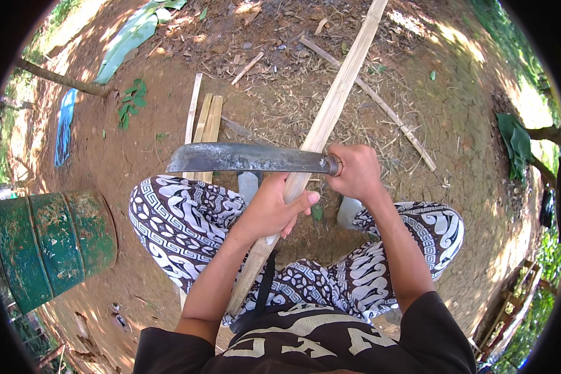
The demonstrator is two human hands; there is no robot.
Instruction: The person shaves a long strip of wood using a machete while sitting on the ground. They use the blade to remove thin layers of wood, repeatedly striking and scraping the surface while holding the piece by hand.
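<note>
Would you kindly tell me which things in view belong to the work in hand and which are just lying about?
In the work:
machete, gripped in the right hand
long pale strip, gripped in the left hand
probably the similar short strips on the ground

Apparently just lying about:
green drum
blue sheet
leafy sprig
</note>
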